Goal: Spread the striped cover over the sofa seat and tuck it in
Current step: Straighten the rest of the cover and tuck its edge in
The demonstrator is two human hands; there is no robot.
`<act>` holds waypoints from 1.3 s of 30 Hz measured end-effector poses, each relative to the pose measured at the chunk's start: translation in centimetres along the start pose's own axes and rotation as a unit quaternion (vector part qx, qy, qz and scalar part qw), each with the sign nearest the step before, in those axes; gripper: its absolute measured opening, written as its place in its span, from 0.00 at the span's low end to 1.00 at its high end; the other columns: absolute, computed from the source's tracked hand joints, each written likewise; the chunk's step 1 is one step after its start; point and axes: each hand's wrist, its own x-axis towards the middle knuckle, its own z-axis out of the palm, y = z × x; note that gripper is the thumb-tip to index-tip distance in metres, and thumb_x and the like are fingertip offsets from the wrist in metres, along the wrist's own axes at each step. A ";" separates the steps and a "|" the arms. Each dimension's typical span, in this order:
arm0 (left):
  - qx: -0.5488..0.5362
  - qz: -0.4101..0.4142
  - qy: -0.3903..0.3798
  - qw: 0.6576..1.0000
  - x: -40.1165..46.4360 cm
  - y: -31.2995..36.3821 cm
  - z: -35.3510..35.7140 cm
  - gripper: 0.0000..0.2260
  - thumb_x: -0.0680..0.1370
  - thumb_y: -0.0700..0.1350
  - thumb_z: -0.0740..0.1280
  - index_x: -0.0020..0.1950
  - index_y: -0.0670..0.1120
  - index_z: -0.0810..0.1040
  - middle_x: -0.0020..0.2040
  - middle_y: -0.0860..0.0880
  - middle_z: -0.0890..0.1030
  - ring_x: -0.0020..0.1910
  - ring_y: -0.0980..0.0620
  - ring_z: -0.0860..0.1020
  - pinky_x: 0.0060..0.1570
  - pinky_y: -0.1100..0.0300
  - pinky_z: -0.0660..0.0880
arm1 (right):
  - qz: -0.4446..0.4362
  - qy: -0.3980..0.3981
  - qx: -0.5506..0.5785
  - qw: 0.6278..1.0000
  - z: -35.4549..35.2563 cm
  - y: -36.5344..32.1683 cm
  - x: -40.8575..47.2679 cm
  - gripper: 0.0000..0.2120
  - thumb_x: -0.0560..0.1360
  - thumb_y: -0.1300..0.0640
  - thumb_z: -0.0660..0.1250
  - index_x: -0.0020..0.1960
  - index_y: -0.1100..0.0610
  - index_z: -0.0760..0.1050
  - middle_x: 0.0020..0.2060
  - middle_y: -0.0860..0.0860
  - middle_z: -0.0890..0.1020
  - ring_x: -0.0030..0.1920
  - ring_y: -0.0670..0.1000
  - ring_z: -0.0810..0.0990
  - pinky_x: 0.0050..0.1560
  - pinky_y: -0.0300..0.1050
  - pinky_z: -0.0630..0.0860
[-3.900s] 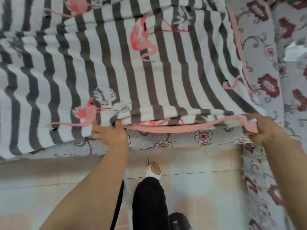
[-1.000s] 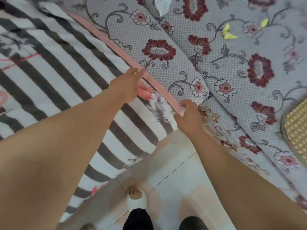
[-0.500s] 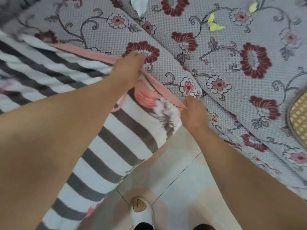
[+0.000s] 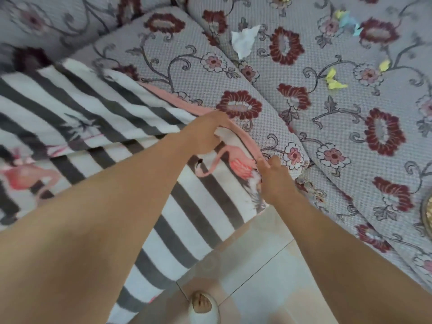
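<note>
The striped cover (image 4: pixel 98 118), grey and white with pink flamingos and a pink hem, lies over the left sofa seat and hangs down its front. My left hand (image 4: pixel 205 134) grips the pink hem at the cover's right edge, lifting it a little off the seat. My right hand (image 4: pixel 275 178) pinches the same hem lower down, at the front corner of the seat. The grey floral sofa cushion (image 4: pixel 201 73) shows bare to the right of the hem.
A second floral cushion (image 4: pixel 350 141) adjoins at the right, with a crumpled white paper (image 4: pixel 244 40) and small yellow and blue scraps (image 4: pixel 334 80) on it. A yellow woven item (image 4: pixel 427 213) pokes in at the right edge. Tiled floor (image 4: pixel 261 265) and my slippered foot (image 4: pixel 203 307) lie below.
The view has swung down and left since half a second ago. Both hands still hold the pink hem, and the cover's corner lies further onto the seat's front corner.
</note>
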 end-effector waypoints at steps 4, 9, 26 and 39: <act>0.033 -0.049 0.015 0.998 -4.6 -4.5 -2.8 0.22 0.78 0.39 0.61 0.73 0.45 0.65 0.74 0.46 0.66 0.72 0.47 0.64 0.71 0.57 0.60 | 0.056 -0.043 -0.041 0.997 -3.3 -3.5 0.1 0.22 0.74 0.63 0.61 0.67 0.60 0.66 0.61 0.59 0.66 0.59 0.61 0.73 0.58 0.54 0.75; -0.005 -0.119 0.032 0.992 -10.4 -10.4 -7.9 0.20 0.79 0.39 0.60 0.72 0.46 0.68 0.72 0.46 0.68 0.70 0.47 0.68 0.69 0.56 0.64 | -0.047 0.003 -0.066 0.997 -6.2 -11.9 0.1 0.21 0.76 0.53 0.62 0.67 0.55 0.66 0.64 0.57 0.70 0.63 0.61 0.71 0.61 0.55 0.69; -0.038 -0.282 0.185 0.941 -21.4 -32.0 -18.8 0.30 0.77 0.37 0.61 0.77 0.47 0.55 0.78 0.48 0.53 0.76 0.46 0.56 0.71 0.51 0.62 | -0.149 -0.005 0.078 0.986 -9.9 -37.8 14.8 0.25 0.79 0.51 0.60 0.74 0.55 0.62 0.72 0.57 0.68 0.70 0.60 0.68 0.70 0.55 0.63; 0.096 -0.419 0.160 0.889 -13.6 -31.9 -18.1 0.29 0.73 0.48 0.67 0.72 0.49 0.60 0.64 0.44 0.74 0.64 0.39 0.69 0.61 0.44 0.65 | -0.087 -0.170 0.192 0.963 -9.3 -40.5 21.0 0.16 0.66 0.64 0.73 0.53 0.62 0.77 0.48 0.58 0.82 0.49 0.58 0.80 0.45 0.44 0.76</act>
